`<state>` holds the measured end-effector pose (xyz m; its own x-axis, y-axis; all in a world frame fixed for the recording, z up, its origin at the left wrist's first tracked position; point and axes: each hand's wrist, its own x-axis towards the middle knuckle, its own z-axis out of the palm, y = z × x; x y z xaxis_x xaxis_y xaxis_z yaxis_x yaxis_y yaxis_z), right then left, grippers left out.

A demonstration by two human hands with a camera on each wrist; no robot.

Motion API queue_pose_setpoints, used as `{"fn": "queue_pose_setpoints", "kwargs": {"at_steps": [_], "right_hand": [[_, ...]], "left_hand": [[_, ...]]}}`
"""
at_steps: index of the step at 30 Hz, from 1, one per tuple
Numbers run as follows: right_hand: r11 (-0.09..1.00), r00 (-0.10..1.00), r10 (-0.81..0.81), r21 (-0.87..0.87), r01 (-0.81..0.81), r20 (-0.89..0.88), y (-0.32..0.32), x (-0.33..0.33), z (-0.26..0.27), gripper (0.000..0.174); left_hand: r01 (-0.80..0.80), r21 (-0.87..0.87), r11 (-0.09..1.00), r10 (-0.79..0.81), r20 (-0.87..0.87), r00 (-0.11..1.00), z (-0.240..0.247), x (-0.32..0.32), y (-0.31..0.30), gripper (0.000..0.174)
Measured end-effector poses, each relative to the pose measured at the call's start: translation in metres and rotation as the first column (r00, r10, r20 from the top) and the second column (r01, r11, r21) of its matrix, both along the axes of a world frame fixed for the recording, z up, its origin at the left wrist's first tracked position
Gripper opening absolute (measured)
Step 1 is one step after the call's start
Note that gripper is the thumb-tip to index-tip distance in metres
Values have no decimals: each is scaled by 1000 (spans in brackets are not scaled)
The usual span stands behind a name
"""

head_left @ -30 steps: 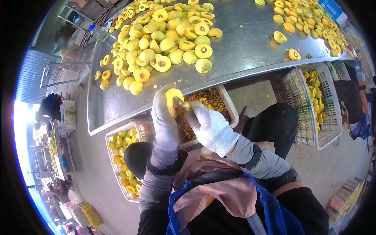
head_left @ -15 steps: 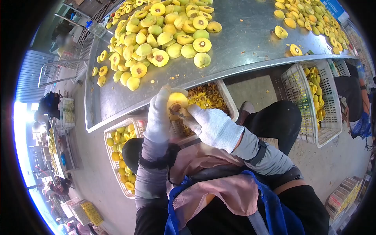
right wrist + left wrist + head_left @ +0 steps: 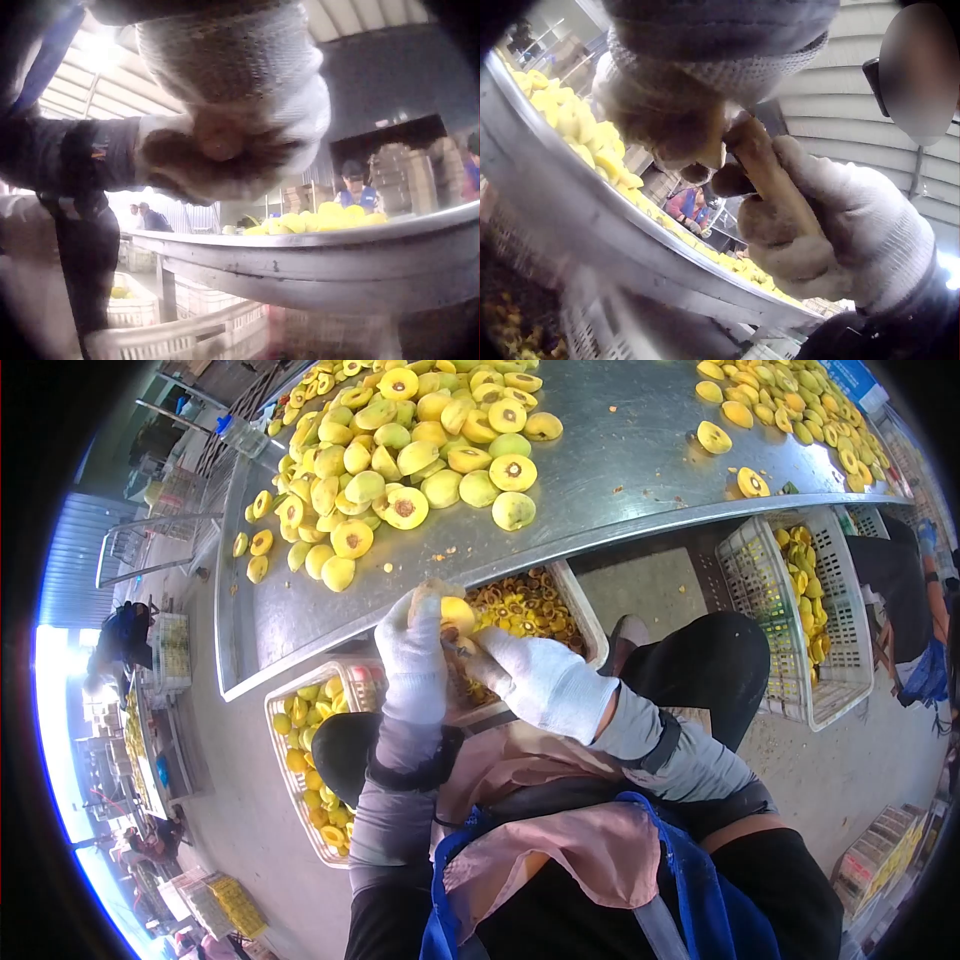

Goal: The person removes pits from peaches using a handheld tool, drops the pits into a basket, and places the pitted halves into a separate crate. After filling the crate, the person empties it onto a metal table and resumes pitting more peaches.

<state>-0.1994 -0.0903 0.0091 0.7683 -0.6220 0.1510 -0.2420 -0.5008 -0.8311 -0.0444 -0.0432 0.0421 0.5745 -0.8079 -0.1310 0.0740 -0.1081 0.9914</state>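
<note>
Two gloved hands on one yellow fruit half, over a crate.

Nearest me, I saw the left hand (image 3: pixel 415 652) with its fingers (image 3: pixel 425 610) curled round the fruit half (image 3: pixel 457 614), just below the desk edge. The right hand (image 3: pixel 537 680) had its fingers closed on a wooden-handled tool (image 3: pixel 771 178), its tip against the fruit. Under both hands sat a white crate (image 3: pixel 588 628) of pits. Beyond it the steel desk (image 3: pixel 620 460) carried a heap of halved fruit (image 3: pixel 400 450).
</note>
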Motion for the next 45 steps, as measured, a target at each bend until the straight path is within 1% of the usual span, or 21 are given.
{"fn": "queue_pose_setpoints", "kwargs": {"at_steps": [1, 5, 8, 11, 13, 16, 18, 19, 20, 23, 26, 28, 31, 33, 34, 36, 37, 39, 41, 43, 45], "right_hand": [[995, 996, -57, -80, 51, -71, 4, -1, 6, 35], [965, 992, -125, -232, 122, 1, 15, -3, 7, 37], [981, 991, -125, -143, 130, 43, 15, -3, 0, 37], [991, 998, -20, 132, 27, -52, 5, 0, 3, 34], [982, 993, 10, 186, -33, 119, 3, 3, -9, 32], [981, 941, 66, 151, -123, 333, -5, 4, -16, 33], [883, 941, 64, 421, -209, 333, -10, -2, -9, 33], [697, 963, 61, 679, -230, 264, -14, -8, 11, 33], [442, 977, 82, 871, -212, 196, -16, -12, 24, 33], [262, 967, 44, 932, -252, 250, -15, -17, 29, 33], [244, 958, 83, 926, -287, 275, -18, -21, 19, 34], [482, 970, 61, 844, -235, 236, -9, -18, 19, 36], [830, 923, -12, 519, -205, 384, -4, 2, -9, 39], [765, 916, -19, 596, -246, 402, -5, -2, -15, 38], [555, 941, 3, 782, -283, 338, -11, -15, 20, 38], [236, 954, 54, 925, -298, 294, -19, -27, 30, 37], [163, 950, 62, 936, -312, 305, -21, -29, 15, 36], [149, 946, 77, 935, -323, 314, -26, -33, 12, 36], [265, 949, 80, 911, -316, 306, -27, -39, 18, 37], [693, 974, 143, 685, -226, 176, -30, -35, 14, 40], [898, 986, 80, 419, -136, 148, -21, -23, 0, 41]], "left_hand": [[1, 18, 1000, -1, -1, 1000, 2, 0, 1, 41], [-58, 48, 997, 57, 20, 998, 1, 1, -4, 40], [-62, 29, 998, 59, 93, 994, 1, -2, -5, 39], [-49, -30, 998, 54, 213, 976, 2, -7, -1, 39], [-27, -92, 995, 52, 283, 958, -3, -7, -1, 39], [-28, -45, 999, 40, 274, 961, 1, -8, -1, 39], [30, -66, 997, -21, 125, 992, -2, -6, 0, 39], [56, -81, 995, -52, 49, 997, -4, -5, 0, 39], [50, -77, 996, -49, 15, 999, -4, -6, 0, 39], [45, -67, 997, -48, -42, 998, -4, -6, 2, 40], [69, -67, 995, -68, 11, 998, -8, -6, 3, 41], [84, -62, 995, -79, 80, 994, -10, -7, 3, 42], [111, -59, 992, -110, 17, 994, -7, -5, 2, 44], [131, -42, 990, -133, -39, 990, -4, -6, 2, 47], [143, -33, 989, -145, -71, 987, -4, -7, 2, 49], [143, -85, 986, -161, -268, 950, -10, -3, 3, 52], [128, -115, 985, -158, -313, 936, -15, -1, 3, 52], [87, -174, 981, -144, -353, 924, -23, 1, 2, 52], [30, -166, 986, -92, -376, 922, -24, 3, 3, 51], [-42, -97, 994, -3, -424, 906, -18, 6, 7, 50], [-46, -75, 996, 17, -355, 935, -19, 9, 6, 55]]}}
